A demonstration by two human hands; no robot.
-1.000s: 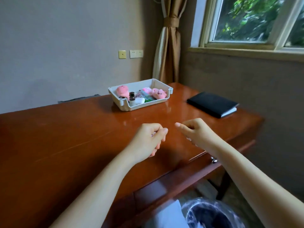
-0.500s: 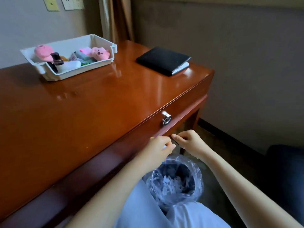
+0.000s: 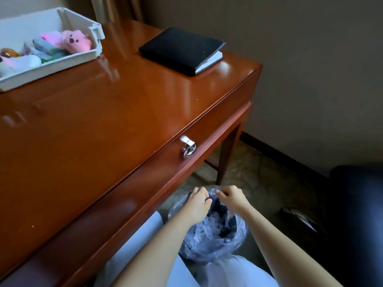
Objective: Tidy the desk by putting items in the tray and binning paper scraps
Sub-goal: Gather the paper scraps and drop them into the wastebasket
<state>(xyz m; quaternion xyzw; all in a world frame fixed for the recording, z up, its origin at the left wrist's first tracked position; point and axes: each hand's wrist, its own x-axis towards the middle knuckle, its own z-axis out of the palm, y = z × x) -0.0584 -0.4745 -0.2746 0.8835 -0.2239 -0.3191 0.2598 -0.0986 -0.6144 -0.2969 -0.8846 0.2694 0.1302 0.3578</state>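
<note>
The person's 2 hands hang close together over the dark round wastebin lined with clear plastic (image 3: pixel 234 245), beside the glossy reddish-brown wooden desk (image 3: pixel 103 125). The left hand (image 3: pixel 196 204) and right hand (image 3: pixel 232 198) have curled fingers; whether either pinches anything cannot be told. White paper scraps (image 3: pixel 204 229) lie inside the bin. The white plastic tray (image 3: pixel 51 69) on the desk holds small items.

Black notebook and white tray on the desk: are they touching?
Apart. The head view shows the black notebook lying to the right of the white tray, with a strip of bare desk between them.
</note>
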